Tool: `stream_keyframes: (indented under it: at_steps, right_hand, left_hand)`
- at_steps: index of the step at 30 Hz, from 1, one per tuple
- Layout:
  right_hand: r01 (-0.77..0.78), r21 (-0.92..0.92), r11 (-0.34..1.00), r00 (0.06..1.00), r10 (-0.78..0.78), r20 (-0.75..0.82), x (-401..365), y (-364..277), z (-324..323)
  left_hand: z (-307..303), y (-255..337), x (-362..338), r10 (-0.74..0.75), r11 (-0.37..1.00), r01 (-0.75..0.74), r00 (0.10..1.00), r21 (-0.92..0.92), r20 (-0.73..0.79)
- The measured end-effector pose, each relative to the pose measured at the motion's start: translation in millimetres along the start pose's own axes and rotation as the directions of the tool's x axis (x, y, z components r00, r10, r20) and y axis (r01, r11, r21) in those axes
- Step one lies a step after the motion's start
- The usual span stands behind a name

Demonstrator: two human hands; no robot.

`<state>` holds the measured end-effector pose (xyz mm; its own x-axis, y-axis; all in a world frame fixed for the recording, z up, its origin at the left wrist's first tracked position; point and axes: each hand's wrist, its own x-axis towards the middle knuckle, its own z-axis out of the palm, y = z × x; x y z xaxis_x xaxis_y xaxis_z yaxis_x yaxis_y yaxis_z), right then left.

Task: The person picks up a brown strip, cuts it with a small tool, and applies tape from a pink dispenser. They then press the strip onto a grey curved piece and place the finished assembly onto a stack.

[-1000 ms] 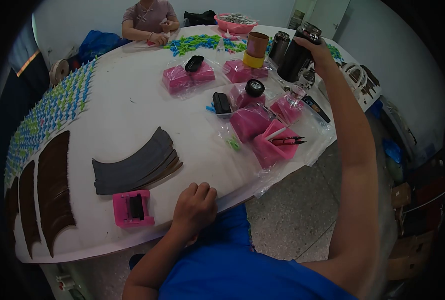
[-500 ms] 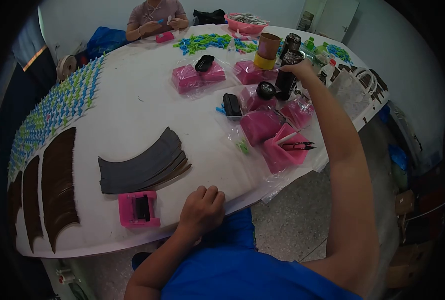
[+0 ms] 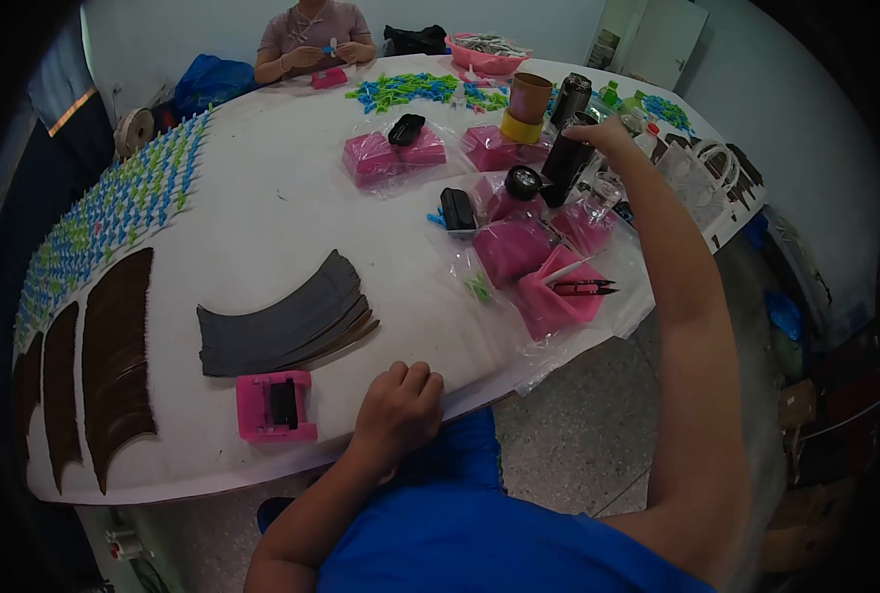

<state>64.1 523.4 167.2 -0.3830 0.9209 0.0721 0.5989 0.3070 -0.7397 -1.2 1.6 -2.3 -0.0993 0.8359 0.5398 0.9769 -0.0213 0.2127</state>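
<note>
My right hand point(image 3: 604, 136) reaches across to the far right of the table and grips a dark cylindrical bottle point(image 3: 565, 166) near its top. The bottle leans, its upper end toward the right. Close by its base sits a round black lid-like piece point(image 3: 524, 182) on pink wrapped material. My left hand point(image 3: 400, 407) rests curled in a fist at the table's near edge, with nothing visible in it. To its left are a pink holder with a black middle point(image 3: 277, 406) and a fanned stack of dark curved strips point(image 3: 287, 318).
Pink plastic-wrapped blocks point(image 3: 380, 158), a pink pen holder point(image 3: 548, 308), another dark can point(image 3: 572, 97) and a brown cup point(image 3: 530, 96) crowd the right. Blue and green clips point(image 3: 128, 188) line the left edge, near brown strips point(image 3: 119, 366). A person point(image 3: 313, 40) sits opposite, handling small pieces.
The bottle in my right hand has tilted more and come slightly lower. My left hand stays in place. Across the table, the other person's hands have shifted slightly.
</note>
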Motion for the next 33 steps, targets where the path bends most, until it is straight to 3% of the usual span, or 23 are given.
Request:
stream_keyframes:
  at_steps: [4, 6, 8, 9, 11, 13, 14, 15, 16, 17, 18, 19, 21, 23, 24, 25, 26, 29, 31, 32, 33]
  right_hand:
    - [-0.005, 0.113, 0.994, 0.998, 0.012, -0.065, -64.8, -38.9, -26.9]
    - [0.338, 0.269, 0.902, 0.931, -0.278, -0.236, -60.5, -27.1, -34.1]
    - [0.466, 0.459, 0.757, 0.885, -0.405, -0.23, -83.1, -33.2, -35.7]
    - [0.484, 0.563, 0.67, 0.863, -0.47, -0.183, -114.9, -41.2, -36.2]
    - [0.433, 0.721, 0.541, 0.83, -0.551, -0.085, -188.0, -59.8, -28.6]
    - [0.448, 0.706, 0.549, 0.796, -0.605, -0.034, -222.9, -31.2, -25.7]
    - [0.562, 0.622, 0.545, 0.735, -0.674, -0.074, -246.5, -19.6, -16.6]
    - [0.655, 0.516, 0.552, 0.641, -0.767, 0.006, -266.9, -5.6, -15.3]
    - [0.633, 0.55, 0.545, 0.609, -0.789, 0.081, -290.6, 2.6, -8.3]
    - [0.613, 0.573, 0.544, 0.576, -0.804, 0.146, -314.7, 3.7, 0.0]
    - [0.581, 0.621, 0.525, 0.536, -0.822, 0.193, -329.5, 4.0, 9.4]
    - [0.55, 0.659, 0.514, 0.504, -0.833, 0.229, -343.6, 5.9, 19.0]
    - [0.494, 0.665, 0.56, 0.553, -0.793, 0.256, -365.1, 8.5, 38.6]
    - [0.443, 0.665, 0.601, 0.611, -0.745, 0.267, -386.5, 5.8, 59.5]
    - [0.332, 0.721, 0.608, 0.63, -0.712, 0.31, -396.5, -1.0, 72.5]
    - [0.216, 0.768, 0.603, 0.64, -0.681, 0.355, -404.0, -5.8, 85.3]
    - [0.223, 0.764, 0.605, 0.651, -0.676, 0.345, -407.6, -8.3, 100.1]
    - [0.317, 0.704, 0.635, 0.539, -0.732, 0.417, -422.3, -11.9, 135.5]
    - [0.347, 0.687, 0.638, 0.468, -0.753, 0.463, -433.6, -16.0, 153.7]
    - [0.341, 0.693, 0.635, 0.442, -0.759, 0.478, -440.4, -10.8, 161.8]
    - [0.232, 0.702, 0.674, 0.452, -0.713, 0.536, -450.2, 1.3, 167.2]
  left_hand:
    - [2.2, -0.3, -1.3, 0.006, 1.0, -0.006, 1.0, -0.002, -0.014]
    - [6.0, -3.0, -4.2, -0.028, 1.0, 0.028, 0.999, 0.009, -0.024]
    - [6.5, -6.5, -11.2, 0.104, 0.988, -0.118, 0.984, -0.094, -0.143]
    - [2.5, -6.4, -16.2, 0.036, 0.997, -0.046, 0.989, -0.065, -0.14]
    - [-10.9, -8.8, -38.6, 0.342, 0.906, -0.39, 0.904, -0.163, -0.257]
    - [-30.4, -14.5, -90.8, 0.267, 0.951, -0.285, 0.952, -0.121, -0.15]
    - [-38.2, -15.3, -119.2, 0.253, 0.959, -0.26, 0.965, -0.114, -0.068]
    - [-44.1, -18.3, -153.1, 0.199, 0.975, -0.202, 0.979, -0.087, -0.052]
    - [-50.5, -21.8, -194.0, -0.048, 0.988, 0.037, 0.996, -0.147, -0.076]
    - [-59.0, -21.7, -232.1, -0.281, 0.942, 0.256, 0.955, -0.217, -0.094]
    - [-67.1, -10.1, -268.1, -0.606, 0.784, 0.576, 0.791, -0.233, -0.085]
    - [-73.1, 6.4, -303.6, -0.842, 0.533, 0.809, 0.535, -0.249, -0.065]
    - [-67.7, 31.6, -365.5, -0.922, 0.311, 0.947, 0.282, -0.074, -0.265]
    - [-53.3, 60.9, -404.7, -0.98, -0.059, 0.99, -0.082, -0.127, -0.182]
    - [-44.4, 62.3, -413.5, -0.984, -0.035, 0.992, -0.056, -0.124, -0.171]
    - [-34.9, 61.8, -420.7, -0.969, -0.067, 0.991, -0.092, -0.112, -0.232]
    - [-29.5, 58.7, -425.4, -0.946, -0.106, 0.989, -0.133, -0.106, -0.295]
    - [-36.9, 41.1, -429.1, -0.959, -0.136, 0.989, -0.145, -0.051, -0.242]
    - [-35.3, 32.6, -439.1, -0.938, -0.196, 0.976, -0.214, -0.092, -0.272]
    - [-36.2, 31.7, -445.3, -0.92, -0.231, 0.965, -0.258, -0.124, -0.294]
    - [-39.6, 33.2, -445.4, -0.91, -0.257, 0.957, -0.286, -0.133, -0.3]
